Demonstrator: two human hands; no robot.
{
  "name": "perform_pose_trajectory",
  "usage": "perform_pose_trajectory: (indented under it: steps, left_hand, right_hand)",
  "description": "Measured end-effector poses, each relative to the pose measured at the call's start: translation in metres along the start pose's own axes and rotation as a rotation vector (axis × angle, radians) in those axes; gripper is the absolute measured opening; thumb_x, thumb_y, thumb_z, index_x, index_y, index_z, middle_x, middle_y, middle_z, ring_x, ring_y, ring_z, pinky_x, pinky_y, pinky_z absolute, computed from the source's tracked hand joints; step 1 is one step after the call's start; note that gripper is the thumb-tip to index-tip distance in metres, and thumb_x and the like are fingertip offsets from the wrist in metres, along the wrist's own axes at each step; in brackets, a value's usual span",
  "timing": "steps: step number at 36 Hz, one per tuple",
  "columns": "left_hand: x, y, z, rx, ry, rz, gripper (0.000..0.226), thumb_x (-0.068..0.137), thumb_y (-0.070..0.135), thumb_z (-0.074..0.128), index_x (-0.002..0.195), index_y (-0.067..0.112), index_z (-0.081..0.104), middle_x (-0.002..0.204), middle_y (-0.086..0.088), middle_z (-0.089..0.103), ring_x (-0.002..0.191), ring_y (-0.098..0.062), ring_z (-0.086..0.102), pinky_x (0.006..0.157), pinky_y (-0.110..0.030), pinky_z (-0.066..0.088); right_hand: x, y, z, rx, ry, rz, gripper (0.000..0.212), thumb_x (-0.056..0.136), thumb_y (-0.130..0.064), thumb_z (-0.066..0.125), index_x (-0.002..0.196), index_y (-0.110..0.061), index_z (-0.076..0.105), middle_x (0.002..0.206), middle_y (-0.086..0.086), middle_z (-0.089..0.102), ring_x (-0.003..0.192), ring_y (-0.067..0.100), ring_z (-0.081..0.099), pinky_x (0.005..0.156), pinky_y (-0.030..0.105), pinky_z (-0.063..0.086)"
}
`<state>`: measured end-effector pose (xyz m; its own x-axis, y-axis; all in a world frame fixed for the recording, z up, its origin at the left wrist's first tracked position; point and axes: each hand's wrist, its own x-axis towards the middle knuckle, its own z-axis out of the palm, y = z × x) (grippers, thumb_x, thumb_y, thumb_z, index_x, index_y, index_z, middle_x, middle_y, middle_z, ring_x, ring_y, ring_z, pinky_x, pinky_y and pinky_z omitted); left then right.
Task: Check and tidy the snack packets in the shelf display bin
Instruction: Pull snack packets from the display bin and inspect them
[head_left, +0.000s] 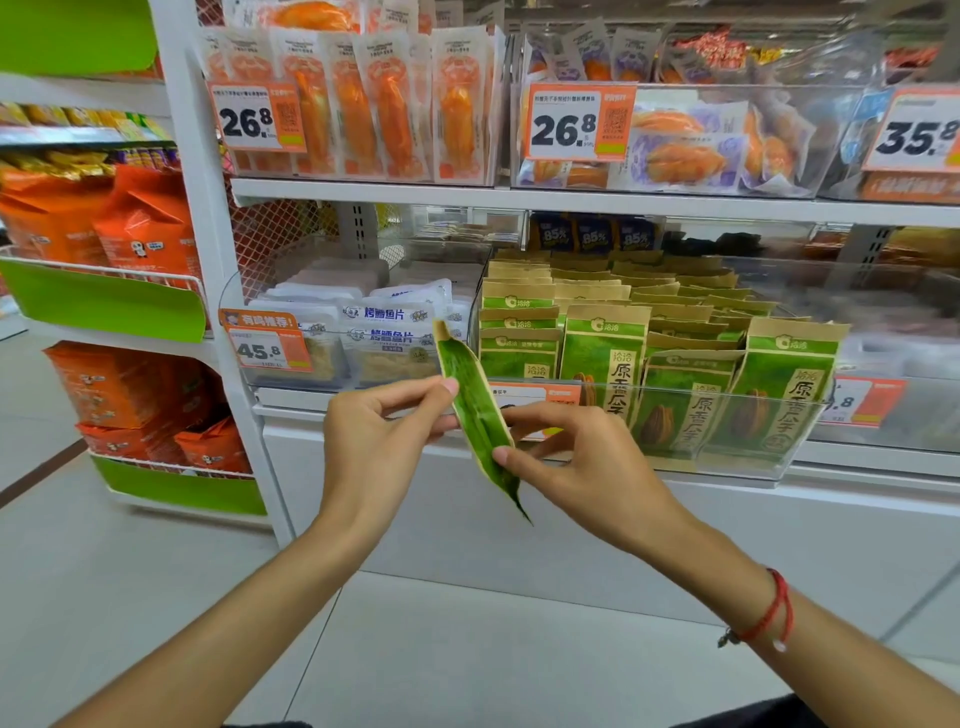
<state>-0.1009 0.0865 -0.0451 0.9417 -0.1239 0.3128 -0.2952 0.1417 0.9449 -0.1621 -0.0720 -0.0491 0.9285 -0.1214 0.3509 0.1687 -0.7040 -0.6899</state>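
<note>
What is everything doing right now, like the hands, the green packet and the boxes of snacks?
Green packet: out of the bin, held edge-on and tilted in front of the shelf.
Left hand: pinching the packet's left edge.
Right hand: pinching the packet's right edge.
Clear bin: open on top, full of upright green packets in rows.
White fish packets: stacked in the neighbouring bin.

We're in a shop: price tags (579, 123) (26.8, 45.8) at twelve o'clock fronting stocked shelf bins (727, 431).
</note>
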Motion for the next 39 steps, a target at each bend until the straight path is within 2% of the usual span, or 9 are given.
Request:
perform_pose_trajectory:
  steps: [3, 8, 12, 19, 23, 26, 29, 34, 39]
  left_hand:
    - [-0.002, 0.002, 0.002, -0.009, 0.016, 0.026, 0.019, 0.087, 0.01, 0.07, 0.081, 0.027, 0.073, 0.078, 0.014, 0.075, 0.072, -0.01, 0.074, 0.065, -0.014, 0.054]
    - [-0.004, 0.0, 0.005, 0.045, 0.036, 0.068, 0.015, 0.087, 0.012, 0.071, 0.087, 0.028, 0.073, 0.079, 0.017, 0.075, 0.074, -0.007, 0.073, 0.066, -0.013, 0.054]
    - [-0.001, -0.001, 0.003, 0.072, 0.013, 0.092, 0.011, 0.087, 0.017, 0.071, 0.093, 0.025, 0.075, 0.083, 0.015, 0.076, 0.082, -0.003, 0.072, 0.076, -0.015, 0.055]
    - [0.009, -0.007, -0.009, 0.138, 0.051, -0.01, 0.04, 0.087, 0.032, 0.07, 0.124, 0.031, 0.056, 0.111, 0.025, 0.061, 0.095, 0.008, 0.063, 0.07, -0.005, 0.048]
    - [0.013, -0.01, -0.013, 0.087, -0.125, -0.241, 0.042, 0.085, 0.043, 0.064, 0.122, 0.022, 0.061, 0.112, 0.012, 0.069, 0.105, -0.005, 0.065, 0.09, -0.024, 0.052]
    - [0.011, -0.009, -0.014, 0.001, -0.228, -0.285, 0.029, 0.093, 0.035, 0.059, 0.114, 0.018, 0.068, 0.105, 0.004, 0.075, 0.097, -0.006, 0.07, 0.077, -0.018, 0.057]
    - [0.009, -0.007, -0.012, -0.039, -0.14, -0.193, 0.024, 0.087, 0.028, 0.067, 0.108, 0.016, 0.069, 0.101, 0.004, 0.075, 0.093, -0.009, 0.071, 0.068, -0.017, 0.055]
    - [0.005, -0.005, -0.005, 0.024, -0.063, -0.041, 0.019, 0.079, 0.021, 0.076, 0.095, 0.013, 0.069, 0.091, 0.006, 0.075, 0.078, -0.011, 0.073, 0.065, -0.017, 0.056]
    - [0.002, -0.004, 0.0, 0.029, -0.113, -0.043, 0.02, 0.079, 0.018, 0.076, 0.094, 0.009, 0.067, 0.091, 0.007, 0.075, 0.075, -0.013, 0.074, 0.063, -0.018, 0.056]
  right_hand:
    - [0.0, -0.002, -0.001, 0.019, 0.054, -0.014, 0.023, 0.085, -0.025, 0.072, 0.108, -0.022, 0.075, 0.094, -0.015, 0.073, 0.076, -0.005, 0.067, 0.07, 0.014, 0.055]
    - [-0.002, -0.003, 0.001, -0.062, 0.125, -0.054, 0.017, 0.086, -0.025, 0.072, 0.102, -0.024, 0.077, 0.088, -0.015, 0.074, 0.074, -0.003, 0.068, 0.069, 0.025, 0.059]
    - [-0.002, -0.002, 0.004, -0.022, 0.135, -0.071, 0.014, 0.086, -0.02, 0.073, 0.099, -0.02, 0.078, 0.083, -0.017, 0.072, 0.075, -0.004, 0.067, 0.068, 0.013, 0.054]
    - [-0.001, -0.004, -0.005, 0.629, -0.017, 0.254, 0.01, 0.088, -0.009, 0.066, 0.092, -0.014, 0.073, 0.083, 0.003, 0.076, 0.075, 0.01, 0.072, 0.064, 0.019, 0.056]
    - [0.0, -0.006, -0.007, 0.77, -0.06, 0.278, 0.014, 0.091, -0.009, 0.061, 0.099, -0.011, 0.072, 0.088, 0.005, 0.076, 0.079, 0.01, 0.073, 0.063, 0.017, 0.054]
    - [0.001, -0.005, -0.008, 0.747, -0.075, 0.264, 0.016, 0.094, -0.009, 0.057, 0.101, -0.014, 0.071, 0.089, 0.002, 0.077, 0.081, 0.01, 0.073, 0.065, 0.017, 0.054]
    - [0.004, -0.002, -0.008, 0.639, 0.042, 0.227, 0.017, 0.095, -0.009, 0.057, 0.103, -0.014, 0.07, 0.089, 0.0, 0.076, 0.08, 0.01, 0.072, 0.065, 0.016, 0.054]
    - [0.007, 0.003, -0.008, 0.39, 0.189, 0.117, 0.023, 0.088, -0.024, 0.067, 0.11, -0.018, 0.071, 0.099, -0.007, 0.074, 0.09, 0.006, 0.069, 0.079, 0.023, 0.057]
    - [0.005, 0.003, -0.008, 0.355, 0.244, 0.087, 0.017, 0.086, -0.022, 0.07, 0.103, -0.024, 0.07, 0.089, -0.005, 0.071, 0.081, 0.009, 0.069, 0.075, 0.029, 0.059]
